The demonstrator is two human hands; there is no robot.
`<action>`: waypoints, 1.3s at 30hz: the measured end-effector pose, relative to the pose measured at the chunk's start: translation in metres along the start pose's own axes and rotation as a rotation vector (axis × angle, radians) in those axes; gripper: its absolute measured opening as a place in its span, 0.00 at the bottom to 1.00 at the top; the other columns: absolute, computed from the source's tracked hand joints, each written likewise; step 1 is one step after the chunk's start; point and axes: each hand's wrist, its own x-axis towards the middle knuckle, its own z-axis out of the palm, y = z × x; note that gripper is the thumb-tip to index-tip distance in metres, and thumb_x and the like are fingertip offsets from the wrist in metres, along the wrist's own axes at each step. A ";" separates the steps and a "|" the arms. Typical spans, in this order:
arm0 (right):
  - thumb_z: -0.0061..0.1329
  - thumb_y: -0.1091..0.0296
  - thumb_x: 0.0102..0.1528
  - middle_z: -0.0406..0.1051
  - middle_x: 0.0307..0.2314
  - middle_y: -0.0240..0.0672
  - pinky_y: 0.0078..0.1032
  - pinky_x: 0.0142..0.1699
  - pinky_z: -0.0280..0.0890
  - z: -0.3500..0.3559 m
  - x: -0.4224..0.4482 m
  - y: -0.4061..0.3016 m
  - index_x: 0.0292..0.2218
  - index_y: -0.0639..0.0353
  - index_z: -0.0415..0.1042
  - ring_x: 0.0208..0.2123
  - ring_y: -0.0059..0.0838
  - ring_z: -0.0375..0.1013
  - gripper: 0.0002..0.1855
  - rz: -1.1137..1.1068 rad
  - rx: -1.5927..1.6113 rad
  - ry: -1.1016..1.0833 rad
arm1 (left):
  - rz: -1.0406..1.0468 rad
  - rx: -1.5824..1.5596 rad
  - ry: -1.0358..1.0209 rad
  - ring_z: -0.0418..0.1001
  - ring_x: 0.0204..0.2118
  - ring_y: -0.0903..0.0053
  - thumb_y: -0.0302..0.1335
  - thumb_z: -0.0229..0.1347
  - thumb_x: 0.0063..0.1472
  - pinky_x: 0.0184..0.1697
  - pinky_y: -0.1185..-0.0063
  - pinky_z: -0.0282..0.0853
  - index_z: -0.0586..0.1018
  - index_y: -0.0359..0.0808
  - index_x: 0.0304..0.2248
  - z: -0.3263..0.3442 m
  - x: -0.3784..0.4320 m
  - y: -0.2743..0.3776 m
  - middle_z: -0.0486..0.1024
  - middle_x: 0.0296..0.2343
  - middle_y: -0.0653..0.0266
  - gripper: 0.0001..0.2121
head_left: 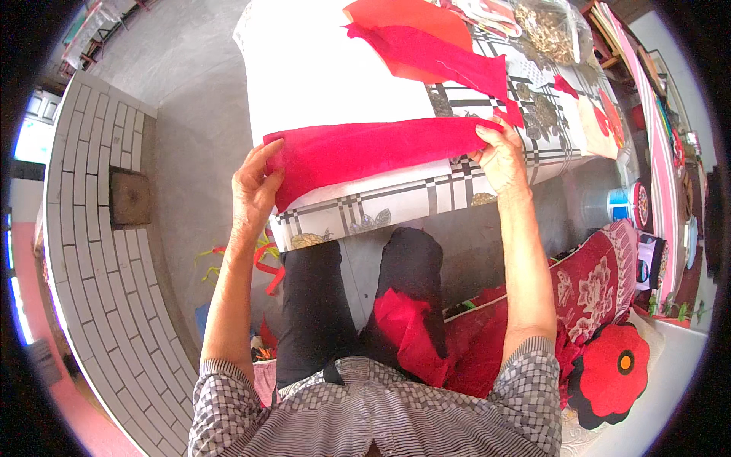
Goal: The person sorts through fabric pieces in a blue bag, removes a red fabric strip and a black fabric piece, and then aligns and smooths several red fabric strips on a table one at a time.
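Observation:
A long strip of red fabric (377, 148) stretches between my two hands near the front edge of the table. My left hand (257, 183) pinches its left end, where a corner hangs down. At the strip's narrower right end, my right hand (499, 151) grips between thumb and fingers. Beneath the strip lies a white sheet (320, 63), spread over a patterned tablecloth (365, 220). Farther back, a second red fabric piece (428, 54) rests partly over an orange piece (411, 14). A small red scrap (514, 113) lies just beyond my right hand.
A clear plastic bag (551, 31) of tan bits and several cut pieces (597, 125) lie on the table's right side. Red cloth (402, 325) drapes over my leg. To the right are a bucket (625, 205) and a red flower-shaped cushion (611, 368). A brick-patterned wall (85, 171) stands left.

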 end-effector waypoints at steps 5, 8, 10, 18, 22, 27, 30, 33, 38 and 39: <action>0.53 0.70 0.49 0.70 0.24 0.26 0.12 0.25 0.61 -0.006 0.004 0.002 0.35 0.58 0.70 0.21 0.13 0.65 0.09 -0.116 -0.374 0.051 | -0.026 -0.076 -0.004 0.70 0.36 0.83 0.10 0.45 0.49 0.37 0.87 0.67 0.72 0.31 0.46 0.004 -0.001 -0.008 0.69 0.42 0.63 0.22; 0.52 0.70 0.51 0.69 0.22 0.25 0.11 0.25 0.59 0.004 -0.002 0.000 0.35 0.61 0.70 0.20 0.12 0.64 0.09 -0.154 -0.430 0.090 | -0.038 -0.056 0.020 0.70 0.35 0.82 0.10 0.45 0.50 0.36 0.85 0.68 0.72 0.31 0.46 0.002 -0.005 -0.009 0.69 0.42 0.63 0.21; 0.51 0.69 0.52 0.69 0.23 0.25 0.13 0.25 0.60 -0.007 0.010 0.014 0.36 0.61 0.70 0.21 0.14 0.65 0.09 -0.253 -0.600 0.092 | -0.037 -0.003 0.017 0.70 0.34 0.82 0.11 0.46 0.51 0.34 0.85 0.68 0.72 0.30 0.46 0.009 -0.002 -0.006 0.70 0.42 0.62 0.21; 0.53 0.73 0.49 0.70 0.21 0.27 0.15 0.28 0.61 -0.002 0.027 0.024 0.31 0.61 0.71 0.23 0.15 0.66 0.06 -0.260 -0.639 0.138 | 0.100 0.175 0.007 0.70 0.30 0.83 0.12 0.47 0.50 0.32 0.85 0.69 0.71 0.31 0.47 0.009 0.004 -0.011 0.71 0.40 0.60 0.22; 0.51 0.78 0.47 0.70 0.22 0.27 0.15 0.30 0.62 -0.003 0.028 0.031 0.30 0.63 0.71 0.24 0.15 0.67 0.06 -0.488 -0.511 0.155 | 0.064 0.092 0.020 0.69 0.29 0.84 0.13 0.47 0.49 0.30 0.85 0.67 0.71 0.32 0.47 0.006 -0.002 -0.012 0.71 0.41 0.61 0.23; 0.49 0.82 0.46 0.70 0.26 0.29 0.17 0.33 0.63 0.002 0.022 0.027 0.32 0.61 0.72 0.26 0.18 0.68 0.09 -0.622 -0.738 0.192 | 0.089 0.174 0.055 0.73 0.33 0.78 0.13 0.48 0.48 0.35 0.82 0.71 0.71 0.33 0.47 0.004 -0.003 -0.012 0.71 0.43 0.59 0.23; 0.51 0.79 0.46 0.69 0.31 0.33 0.23 0.33 0.65 0.000 0.027 0.031 0.34 0.60 0.72 0.27 0.24 0.69 0.10 -0.727 -1.060 0.232 | 0.094 0.292 0.050 0.74 0.37 0.72 0.13 0.48 0.49 0.38 0.79 0.72 0.71 0.32 0.46 0.009 -0.001 -0.011 0.70 0.43 0.56 0.22; 0.53 0.75 0.45 0.69 0.31 0.33 0.26 0.34 0.65 -0.006 0.026 0.037 0.34 0.59 0.71 0.27 0.26 0.69 0.11 -0.707 -1.031 0.348 | 0.114 0.394 0.029 0.74 0.39 0.68 0.14 0.47 0.49 0.38 0.77 0.72 0.71 0.32 0.46 0.010 0.003 -0.008 0.70 0.44 0.54 0.21; 0.57 0.69 0.44 0.68 0.31 0.36 0.29 0.39 0.65 0.021 0.008 0.037 0.33 0.58 0.70 0.35 0.35 0.69 0.13 -0.892 -1.223 0.060 | 0.060 0.355 0.008 0.75 0.37 0.69 0.14 0.48 0.49 0.37 0.78 0.72 0.71 0.32 0.46 0.005 0.003 -0.009 0.70 0.44 0.52 0.21; 0.57 0.68 0.43 0.68 0.32 0.35 0.31 0.41 0.64 0.028 0.000 0.038 0.33 0.57 0.70 0.38 0.36 0.67 0.14 -0.802 -1.357 -0.023 | 0.069 0.349 0.018 0.75 0.37 0.69 0.14 0.48 0.49 0.37 0.78 0.72 0.71 0.32 0.46 0.005 0.003 -0.010 0.70 0.44 0.52 0.22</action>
